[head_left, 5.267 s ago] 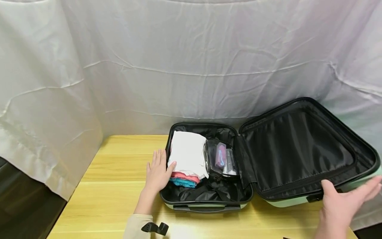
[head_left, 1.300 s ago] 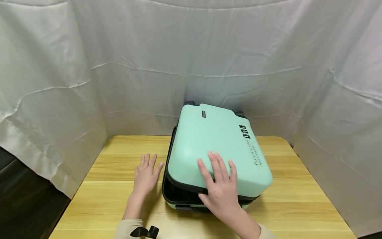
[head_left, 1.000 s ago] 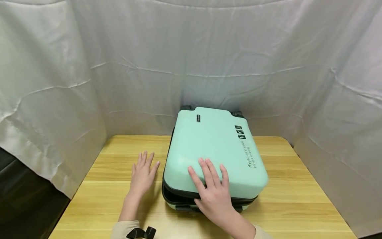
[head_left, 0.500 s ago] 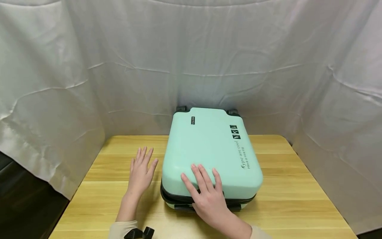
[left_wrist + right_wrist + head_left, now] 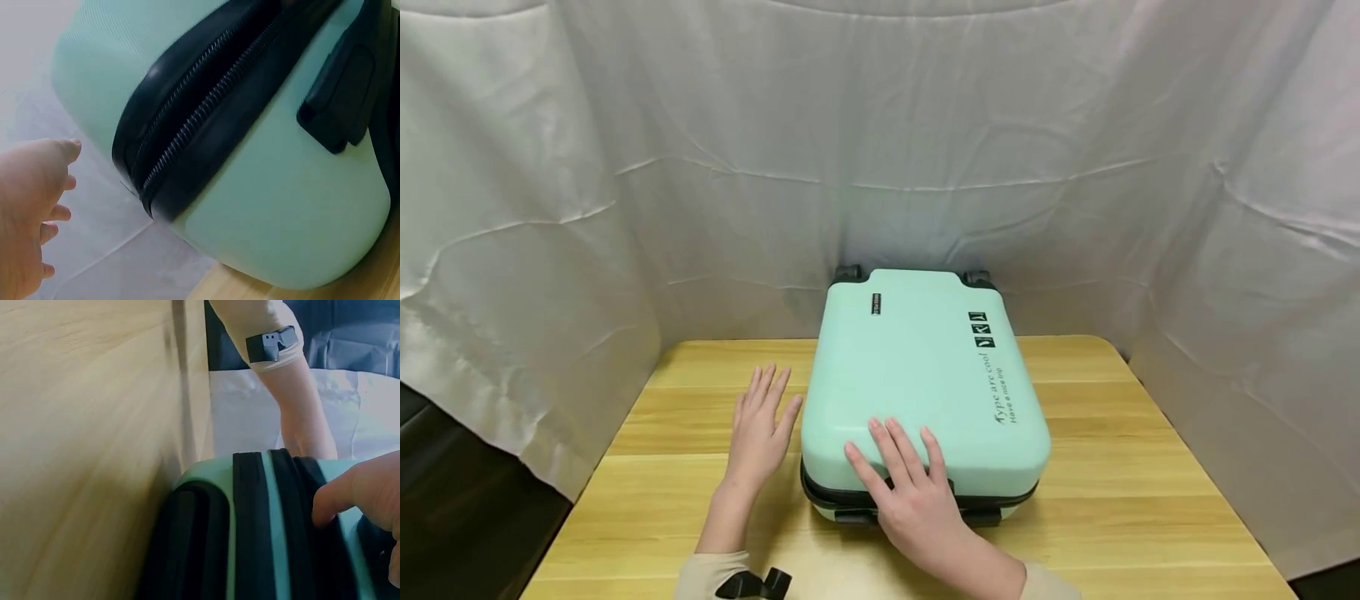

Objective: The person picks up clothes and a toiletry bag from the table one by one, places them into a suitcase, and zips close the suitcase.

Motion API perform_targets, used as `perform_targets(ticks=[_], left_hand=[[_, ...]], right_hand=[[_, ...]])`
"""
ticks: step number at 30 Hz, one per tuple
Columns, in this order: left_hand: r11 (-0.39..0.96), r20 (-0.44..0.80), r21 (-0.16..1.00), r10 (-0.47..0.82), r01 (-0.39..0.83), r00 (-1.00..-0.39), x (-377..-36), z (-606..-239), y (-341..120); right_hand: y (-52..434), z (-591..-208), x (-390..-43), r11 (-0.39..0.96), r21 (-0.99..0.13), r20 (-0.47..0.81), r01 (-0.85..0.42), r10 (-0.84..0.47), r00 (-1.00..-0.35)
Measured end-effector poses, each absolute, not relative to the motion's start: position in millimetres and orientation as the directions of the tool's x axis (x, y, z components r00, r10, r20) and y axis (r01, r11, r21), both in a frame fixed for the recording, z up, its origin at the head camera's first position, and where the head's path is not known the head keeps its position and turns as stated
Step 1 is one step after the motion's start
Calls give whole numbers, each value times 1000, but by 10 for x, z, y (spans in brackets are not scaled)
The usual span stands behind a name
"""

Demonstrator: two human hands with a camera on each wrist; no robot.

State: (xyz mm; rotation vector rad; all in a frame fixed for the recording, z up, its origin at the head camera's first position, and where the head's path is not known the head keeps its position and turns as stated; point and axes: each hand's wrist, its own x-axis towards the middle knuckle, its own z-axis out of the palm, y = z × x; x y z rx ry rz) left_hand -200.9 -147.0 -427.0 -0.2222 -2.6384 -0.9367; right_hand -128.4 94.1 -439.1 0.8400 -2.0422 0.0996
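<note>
A mint-green hard-shell suitcase [image 5: 917, 358] lies flat on the table, its lid down over the base. My right hand [image 5: 917, 504] rests on the lid's near edge with fingers spread; in the right wrist view its thumb [image 5: 334, 503] touches the black rim. Beside the suitcase's left side hovers my left hand [image 5: 755, 442], fingers extended and holding nothing. The left wrist view shows the zipper [image 5: 200, 119] undone, with a narrow dark gap between its toothed edges at the corner. A black carry handle [image 5: 340, 87] sits on the base's near side. The suitcase's contents are hidden.
The wooden table [image 5: 1150, 467] extends to both sides of the suitcase. Pale grey curtains [image 5: 925, 125] hang behind and at both sides, close to the suitcase's black wheels [image 5: 847, 272]. A black wrist device [image 5: 752, 583] is strapped on the left sleeve.
The suitcase, earlier open with folded clothes and a clear toiletry bag inside, now has its lid down. My right hand swung the lid over from the right and lowered it onto the base.
</note>
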Motion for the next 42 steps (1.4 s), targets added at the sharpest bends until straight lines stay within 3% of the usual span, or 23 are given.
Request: perform_targets(ticks=[5, 8, 13, 17, 29, 37, 42], left_hand=[[732, 476, 563, 92, 384, -874, -2012, -4195, -1406], [702, 553, 532, 135, 473, -822, -2007, -4144, -1372], [668, 682, 394, 248, 631, -688, -1993, -4053, -1316], [652, 715, 277, 352, 706, -605, -1958, -3996, -1266], [587, 727, -14, 561, 809, -395, -1804, -3927, -1075], [566, 704, -260, 666, 782, -248, -1711, -3961, -899], [575, 677, -315, 694, 755, -246, -1650, -4046, -830]], right_hand=[[987, -4310, -1227, 750, 169, 687, -639, -555, -470], [1013, -4240, -1227, 740, 140, 665, -658, -563, -491], [1085, -4129, -1253, 714, 101, 683, -692, -556, -474], [1183, -4061, -1281, 684, 69, 729, -726, -532, -432], [1527, -3849, -1408, 713, -31, 852, -701, -348, -392], [1835, -3771, -1512, 754, -79, 903, -652, -223, -368], [2084, -3762, -1549, 789, -148, 893, -596, -153, -424]])
